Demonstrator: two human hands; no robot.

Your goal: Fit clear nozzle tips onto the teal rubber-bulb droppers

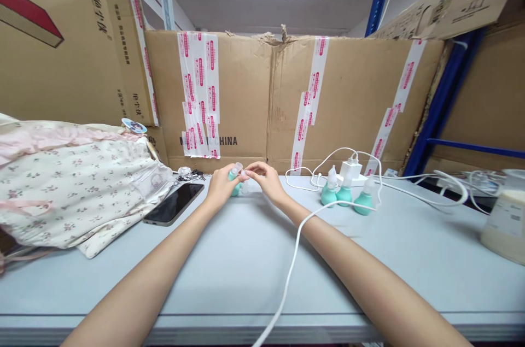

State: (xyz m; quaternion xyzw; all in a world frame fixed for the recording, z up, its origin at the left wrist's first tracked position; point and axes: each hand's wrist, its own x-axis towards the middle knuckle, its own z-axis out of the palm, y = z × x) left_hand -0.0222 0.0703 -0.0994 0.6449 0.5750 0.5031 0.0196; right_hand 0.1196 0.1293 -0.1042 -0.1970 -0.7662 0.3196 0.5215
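My left hand [219, 187] is closed round a teal squeeze bulb with a clear tip, apparently a nasal aspirator [236, 189]. Most of the bulb's left side is hidden behind the fingers. Fingertips of my right hand [266, 178] pinch a small clear piece [244, 174] right against the left hand's fingertips; its exact shape is too small to make out. To the right of both hands, three similar teal bulbs with whitish, see-through tips stand upright on the grey table: one [328, 195], another [344, 194] and a third [363, 204].
A white cable [293, 254] passes over my right forearm. Behind the bulbs sits a white charger [351, 170]. A black phone [175, 204] and a floral cloth bag [77, 183] lie left. A clear jug [506, 221] stands far right. Taped cardboard [246, 90] walls the back.
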